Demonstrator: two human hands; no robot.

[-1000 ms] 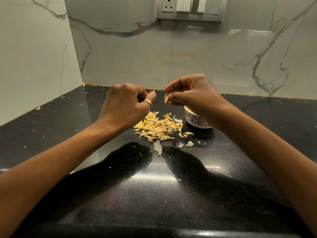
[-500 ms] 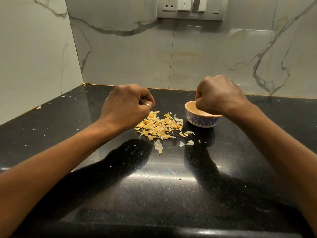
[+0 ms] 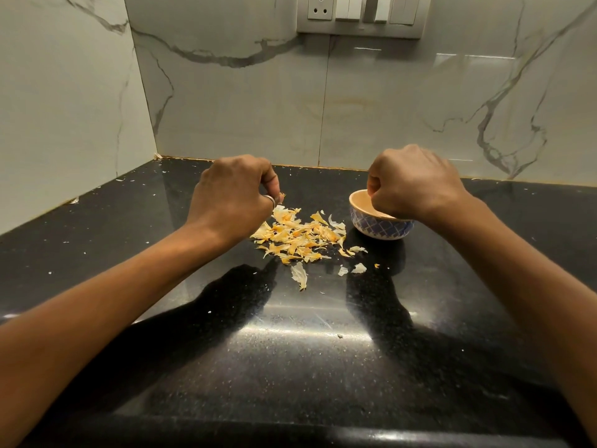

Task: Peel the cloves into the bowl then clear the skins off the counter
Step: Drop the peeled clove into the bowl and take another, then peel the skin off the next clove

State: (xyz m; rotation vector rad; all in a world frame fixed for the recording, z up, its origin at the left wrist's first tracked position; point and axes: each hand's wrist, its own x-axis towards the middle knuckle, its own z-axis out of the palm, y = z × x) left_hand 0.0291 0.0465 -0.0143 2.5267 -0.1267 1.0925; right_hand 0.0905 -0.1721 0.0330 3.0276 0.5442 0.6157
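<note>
A pile of yellowish garlic skins (image 3: 298, 236) lies on the black counter (image 3: 290, 350), with a few loose flakes in front of it. Just right of the pile stands a small blue-patterned bowl (image 3: 381, 226); its contents are hidden. My left hand (image 3: 232, 197) hovers over the pile's left edge, fingers curled, and pinches a small bit of skin at its fingertips. My right hand (image 3: 412, 182) is curled over the bowl with its fingertips dipped inside the rim. Whether they hold a clove is hidden.
Marble-look walls close the counter at the back and on the left. A switch and socket panel (image 3: 360, 14) is on the back wall. Tiny white flecks are scattered over the counter. Its front edge runs along the bottom of the view.
My right hand carried the clove from beside my left hand over to the bowl and now dips lower into it. My left hand stayed above the skins and curled its thumb in.
</note>
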